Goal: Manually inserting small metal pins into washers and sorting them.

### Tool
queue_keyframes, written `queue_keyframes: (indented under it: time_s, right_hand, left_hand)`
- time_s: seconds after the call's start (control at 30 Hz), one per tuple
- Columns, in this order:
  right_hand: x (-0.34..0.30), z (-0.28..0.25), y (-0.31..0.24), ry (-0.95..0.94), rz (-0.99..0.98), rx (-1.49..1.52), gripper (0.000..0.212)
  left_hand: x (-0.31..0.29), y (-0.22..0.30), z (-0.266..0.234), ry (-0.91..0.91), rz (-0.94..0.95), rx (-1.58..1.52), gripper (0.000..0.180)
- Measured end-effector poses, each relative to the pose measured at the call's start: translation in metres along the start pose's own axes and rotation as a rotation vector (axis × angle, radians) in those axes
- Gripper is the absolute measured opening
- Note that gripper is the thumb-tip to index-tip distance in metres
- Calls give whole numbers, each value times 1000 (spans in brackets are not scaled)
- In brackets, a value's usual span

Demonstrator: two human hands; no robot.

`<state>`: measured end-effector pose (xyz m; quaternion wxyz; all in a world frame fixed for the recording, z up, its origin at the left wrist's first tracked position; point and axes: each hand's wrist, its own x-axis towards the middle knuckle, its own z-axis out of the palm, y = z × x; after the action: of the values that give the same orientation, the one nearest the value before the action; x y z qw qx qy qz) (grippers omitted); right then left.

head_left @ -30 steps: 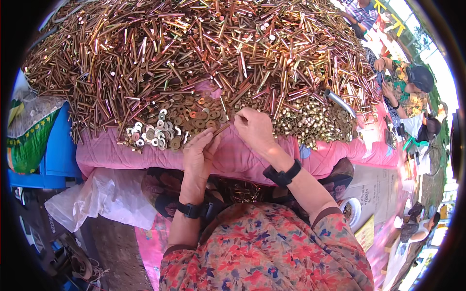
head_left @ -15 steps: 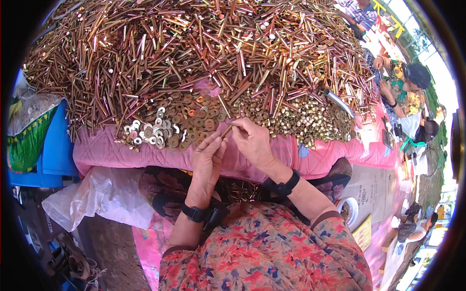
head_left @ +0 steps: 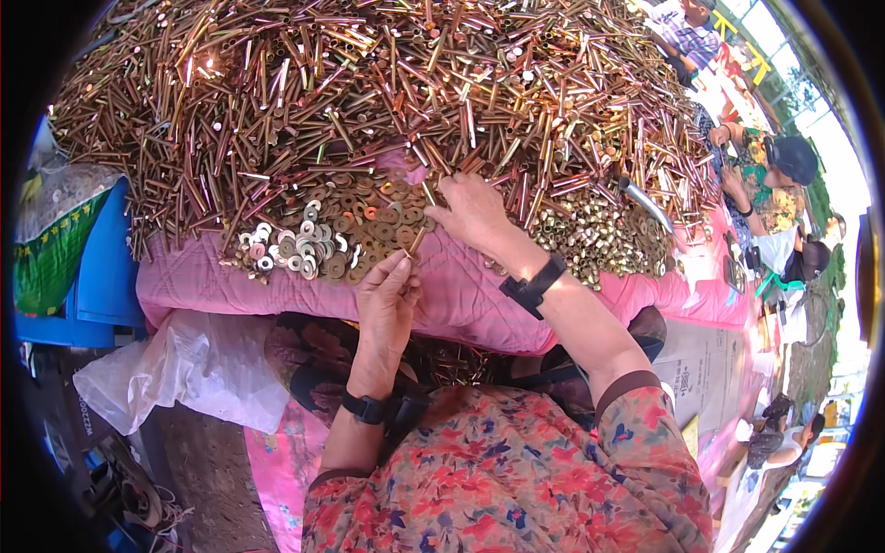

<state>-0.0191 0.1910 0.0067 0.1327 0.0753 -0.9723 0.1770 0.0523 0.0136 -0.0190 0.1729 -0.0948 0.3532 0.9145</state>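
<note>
My left hand (head_left: 387, 293) pinches a slim brass-coloured metal tube (head_left: 418, 241) between thumb and fingertips, its upper end tilted right, above the pink quilted cloth (head_left: 452, 295). My right hand (head_left: 475, 214) reaches over the near edge of the big heap of brass-coloured tubes (head_left: 341, 101). Its thumb and fingers are apart, beside a loose tube (head_left: 427, 192); nothing shows in its grasp, though the palm side is hidden. Flat washers (head_left: 369, 221) lie in a pile left of my right hand. Small brass-coloured nuts (head_left: 599, 238) lie in another pile to its right.
A bent silvery pipe (head_left: 645, 203) sticks out at the right of the heap. At the left are a blue container (head_left: 103, 267), a green bag (head_left: 57, 258) and clear plastic sheeting (head_left: 198, 369). Other people (head_left: 784, 166) sit along the right side.
My right hand has left the tube that both hands were at and moved up and right to the heap, its fingers spreading. My left hand keeps the tube, slightly lower.
</note>
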Motion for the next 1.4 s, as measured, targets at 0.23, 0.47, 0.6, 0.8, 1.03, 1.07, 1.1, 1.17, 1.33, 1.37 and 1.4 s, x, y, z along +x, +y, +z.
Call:
queue_keyframes:
  time_s: [0.23, 0.47, 0.6, 0.8, 1.03, 1.07, 1.1, 1.17, 1.33, 1.37, 1.4]
  right_hand:
    - [-18, -2, -14, -68, 151, 101, 23]
    - [-65, -44, -21, 12, 26, 134, 19]
    - [-74, -51, -22, -2, 3, 68, 23]
    - [-83, -52, -15, 114, -162, 123, 16]
    - [-104, -52, -27, 86, -129, 119, 17]
    - [-109, -47, -31, 64, -166, 142, 17]
    - [-114, -42, -34, 42, -202, 166, 17]
    - [-122, -34, -37, 51, -179, 194, 17]
    - [-128, -39, -20, 248, 141, 304, 9]
    - [-129, -42, -11, 247, 142, 304, 9]
    - [-130, -43, -1, 241, 172, 201, 11]
  left_hand:
    - [-3, 5, 1, 62, 16, 42, 14]
    - [-2, 19, -3, 28, 152, 221, 13]
    - [-5, 19, 4, 26, 114, 288, 12]
    - [-12, 29, 11, -39, 237, 637, 9]
    - [-10, 17, 11, -70, 228, 660, 17]
    - [-11, 12, 14, -48, 192, 623, 21]
    - [-13, 7, 17, -58, 185, 624, 21]
    - [-18, 0, 25, -100, -25, 717, 28]
    - [-16, -4, 11, -100, -131, 618, 16]
    - [-15, -4, 11, -99, -133, 618, 16]
    - [-14, -4, 11, -72, -112, 552, 16]
